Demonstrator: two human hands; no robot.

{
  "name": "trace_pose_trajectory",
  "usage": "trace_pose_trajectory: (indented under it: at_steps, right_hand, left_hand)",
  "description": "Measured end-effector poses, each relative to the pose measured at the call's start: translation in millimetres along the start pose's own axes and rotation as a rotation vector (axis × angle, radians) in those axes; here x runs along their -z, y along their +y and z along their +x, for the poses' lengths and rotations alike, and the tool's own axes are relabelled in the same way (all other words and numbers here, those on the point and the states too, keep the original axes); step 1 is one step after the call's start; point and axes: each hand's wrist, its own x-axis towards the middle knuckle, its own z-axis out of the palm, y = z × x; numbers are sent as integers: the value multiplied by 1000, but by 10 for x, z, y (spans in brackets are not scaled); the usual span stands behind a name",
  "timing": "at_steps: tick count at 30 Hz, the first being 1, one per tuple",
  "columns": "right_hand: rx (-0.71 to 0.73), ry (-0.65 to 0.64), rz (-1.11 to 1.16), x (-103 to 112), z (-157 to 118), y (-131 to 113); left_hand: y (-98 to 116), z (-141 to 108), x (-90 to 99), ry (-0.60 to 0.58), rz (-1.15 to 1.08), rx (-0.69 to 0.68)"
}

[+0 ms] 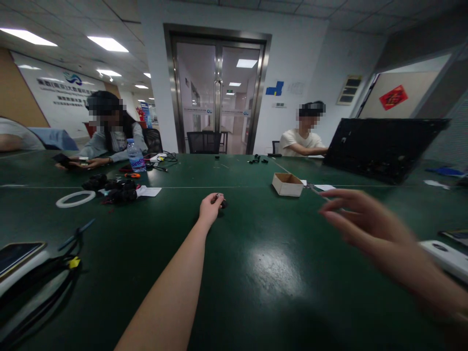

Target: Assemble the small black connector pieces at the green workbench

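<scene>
My left hand (210, 208) reaches out to the middle of the green table (234, 273). Its fingers are closed round a small dark object (224, 203), mostly covered by them, whose kind I cannot make out. On the right, my right hand (360, 222) hovers above the tabletop, slightly blurred, with thumb and fingers apart and nothing seen between them. Just beyond its fingertips lie a thin metallic item (319, 191) and a white paper slip (325, 187). An open cardboard box (287, 187) stands between my two hands, farther back.
At left are a white ring (75, 199), black parts (122, 190), a water bottle (136, 157), cables (71, 273) and a phone (20, 256). A large black panel (380, 146) leans at right, near a white device (448, 258). Two people (113, 126) sit across the table.
</scene>
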Motion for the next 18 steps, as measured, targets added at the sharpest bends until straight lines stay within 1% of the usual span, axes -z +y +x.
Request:
trace_pose_trajectory:
  at_steps: [1, 3, 5, 6, 7, 8, 9, 10, 12, 15, 18]
  right_hand:
    - [-78, -138, 69, -259, 136, -14]
    - [-304, -397, 268, -899, 415, 49]
    - [-518, -460, 535, -1559, 648, 200]
    - [-577, -464, 675, -1849, 736, 284]
    - [-591, -455, 801, -2097, 805, 360]
    - [-577, -450, 910, -2298, 859, 423]
    - [-538, -430, 993, -2453, 899, 469]
    - [-505, -390, 1042, -2564, 929, 500]
    - [-459, -292, 1077, -2681, 967, 533]
    - [-427, -178, 1062, -2688, 995, 570]
    - [-389, -136, 1056, -2628, 1007, 612]
  left_hand:
    - [8, 0, -9, -9, -69, 6]
    - [26, -2, -28, -28, -226, 27]
    - [43, 1, -44, -39, -363, 52]
    - [49, 5, -48, -39, -405, 62]
    - [53, 12, -48, -34, -428, 72]
    - [55, 20, -46, -27, -437, 83]
    - [54, 29, -40, -20, -440, 93]
    - [51, 38, -32, -15, -437, 101]
    - [40, 49, -16, 4, -438, 93]
    - [23, 48, -5, 15, -422, 42]
    - [8, 45, -12, -11, -347, 34]
